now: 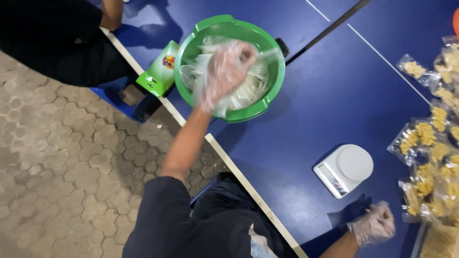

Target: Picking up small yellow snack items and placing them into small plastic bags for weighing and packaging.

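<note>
My left hand (224,71), in a thin clear glove, reaches into a green plastic bowl (272,91) on the blue table and is closed on the clear plastic bags (248,91) piled inside; the hand is blurred. My right hand (375,224), also gloved, rests as a loose fist on the table near its front edge, with nothing visible in it. It lies just below a small white kitchen scale (345,169) and left of the filled snack packets (420,138).
Several clear packets of yellow snacks lie along the table's right side, with a tray of loose snacks (440,241) at the bottom right. A green carton (160,69) leans by the bowl. Another person in dark clothes (57,38) stands at the top left, over a paved floor.
</note>
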